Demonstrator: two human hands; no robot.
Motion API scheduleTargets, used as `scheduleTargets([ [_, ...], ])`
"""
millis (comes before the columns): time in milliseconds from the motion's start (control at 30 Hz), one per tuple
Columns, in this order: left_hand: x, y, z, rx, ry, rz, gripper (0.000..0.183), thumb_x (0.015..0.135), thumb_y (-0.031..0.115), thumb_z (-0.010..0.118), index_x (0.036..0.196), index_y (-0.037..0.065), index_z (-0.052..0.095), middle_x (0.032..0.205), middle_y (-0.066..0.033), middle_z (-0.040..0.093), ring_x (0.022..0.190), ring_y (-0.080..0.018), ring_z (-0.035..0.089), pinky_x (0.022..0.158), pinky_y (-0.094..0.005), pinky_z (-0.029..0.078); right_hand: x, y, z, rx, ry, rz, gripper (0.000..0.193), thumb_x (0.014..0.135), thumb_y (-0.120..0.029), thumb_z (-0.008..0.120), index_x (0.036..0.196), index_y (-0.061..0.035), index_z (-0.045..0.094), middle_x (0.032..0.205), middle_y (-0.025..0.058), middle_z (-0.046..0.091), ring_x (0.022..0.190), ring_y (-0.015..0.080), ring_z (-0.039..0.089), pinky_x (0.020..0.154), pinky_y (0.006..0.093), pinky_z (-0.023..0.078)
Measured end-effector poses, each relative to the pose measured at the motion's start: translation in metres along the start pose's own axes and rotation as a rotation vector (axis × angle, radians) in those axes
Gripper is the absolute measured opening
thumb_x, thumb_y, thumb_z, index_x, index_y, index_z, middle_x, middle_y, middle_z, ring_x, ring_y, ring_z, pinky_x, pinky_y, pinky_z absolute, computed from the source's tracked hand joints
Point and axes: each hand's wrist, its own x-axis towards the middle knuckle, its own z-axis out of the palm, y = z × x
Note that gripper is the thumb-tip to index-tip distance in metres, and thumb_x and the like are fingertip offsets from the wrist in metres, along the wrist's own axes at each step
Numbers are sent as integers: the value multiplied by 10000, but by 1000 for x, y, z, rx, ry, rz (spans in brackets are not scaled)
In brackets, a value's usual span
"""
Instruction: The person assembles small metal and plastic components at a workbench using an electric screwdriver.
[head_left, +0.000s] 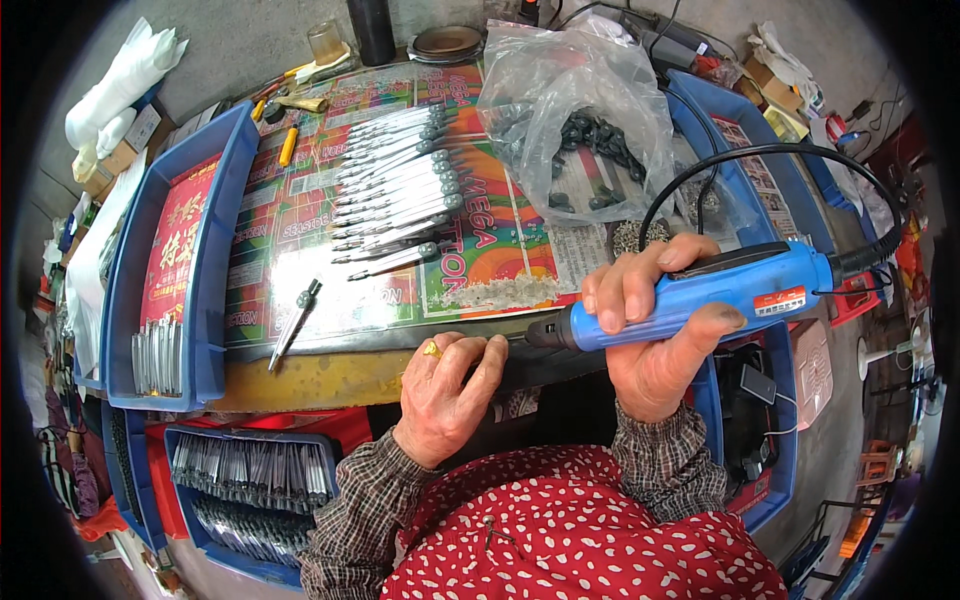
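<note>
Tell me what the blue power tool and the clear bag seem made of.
Blue power tool: probably hard plastic, smooth with slight sheen, judging by its even colour. Clear bag: likely thin, glossy plastic film, being transparent and crinkled.

Closed off at the back by a bare grey wall (270, 45), faintly stained. Filled in front by a broad table (255, 387) with a worn, yellowish front edge. Lit brightly, with white glare on the glossy tabletop. Floored in plain grey (832, 455) at right, near a brown chair (879, 466).
</note>
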Motion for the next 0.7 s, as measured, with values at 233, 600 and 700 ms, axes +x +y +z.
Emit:
scheduleTargets([
  [233, 1, 1, 2, 13, 24, -8, 358, 605, 8, 626, 960, -12, 583, 804, -81, 525, 681, -210, 541, 574, -309, 448, 0, 1, -1, 15, -4, 0, 585, 679, -538, 681, 956, -101, 406, 657, 28, 493, 580, 155, 516, 635, 338, 425],
  [600, -3, 1, 0, 72, -33, 1, 404, 598, 15, 607, 999, -16, 570, 892, -119, 500, 737, -235, 542, 613, -321, 460, -2, 1, 1, -5, 17, -1, 594, 671, -544, 685, 956, -107, 402, 657, 27, 489, 582, 156, 514, 638, 339, 421],
  [700, -4, 1, 0, 75, -25, -2, 378, 617, 13, 613, 992, -18, 569, 897, -121, 501, 737, -236, 542, 614, -322, 460, -1, 1, 1, 2, 21, -3, 591, 673, -542, 684, 956, -107, 399, 660, 29, 491, 581, 157, 512, 637, 339, 420],
])
